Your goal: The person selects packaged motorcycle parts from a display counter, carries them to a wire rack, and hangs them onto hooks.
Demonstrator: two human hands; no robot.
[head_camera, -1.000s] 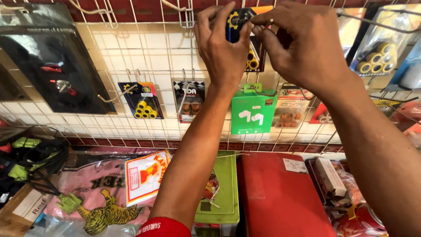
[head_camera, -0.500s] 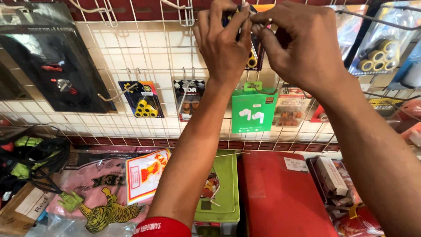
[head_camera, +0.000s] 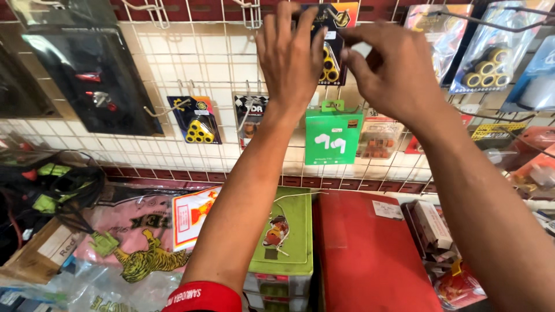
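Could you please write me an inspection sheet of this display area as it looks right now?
Surface: white wire grid on a tiled wall, with hooks.
Job's things: dark blister pack of yellow rollers, high on the grid, between both hands.
Clutter: green hanging card, yellow roller pack, green box, red box, pink tiger-print bag.
Grippers: left hand and right hand grip the pack.
Cables: black and green straps, lower left.
Surroundings: more hanging packs to the right.

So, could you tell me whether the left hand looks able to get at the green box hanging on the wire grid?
Probably yes: the left hand is raised just above the green box, which hangs in the open at the front of the wire grid, with nothing between them.
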